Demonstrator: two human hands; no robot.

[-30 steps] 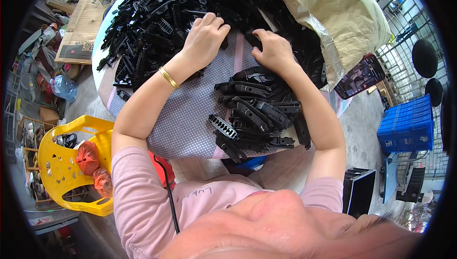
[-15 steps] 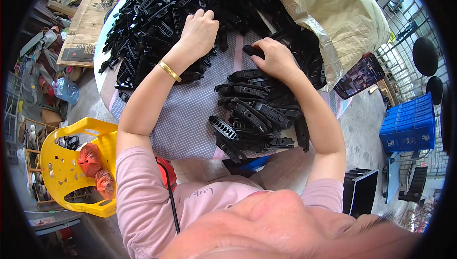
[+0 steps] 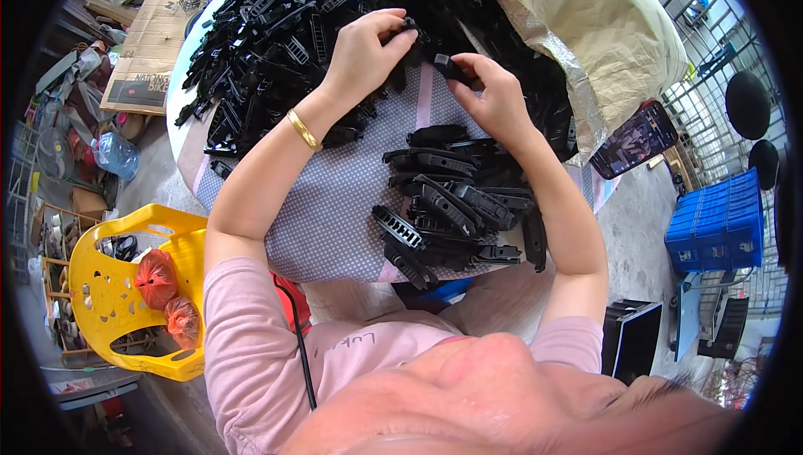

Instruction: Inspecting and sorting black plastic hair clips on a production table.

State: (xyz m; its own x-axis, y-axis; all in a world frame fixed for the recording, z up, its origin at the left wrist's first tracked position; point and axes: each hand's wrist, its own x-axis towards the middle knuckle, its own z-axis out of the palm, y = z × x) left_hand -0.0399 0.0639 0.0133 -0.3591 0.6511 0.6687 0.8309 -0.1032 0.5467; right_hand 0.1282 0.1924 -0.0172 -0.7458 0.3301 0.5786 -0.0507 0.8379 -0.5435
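Head view: we sort black plastic parts at a round table (image 3: 335, 221).

The table, under a dotted grey cloth, carries a big heap of black plastic pieces (image 3: 276, 45) along its far edge, beside a tan sack (image 3: 585, 28), and a smaller stack of black pieces (image 3: 456, 204) near its right edge. Our left hand (image 3: 364, 49) pinches a small black part (image 3: 408, 23) in closed fingertips over the heap. Our right hand (image 3: 493, 95) closes on another black piece (image 3: 445, 65) just beside it.

Small black plastic clip (image 3: 407, 23) pinched in my left fingers; another black piece (image 3: 446, 65) in right, approx 4 o'clock of it.
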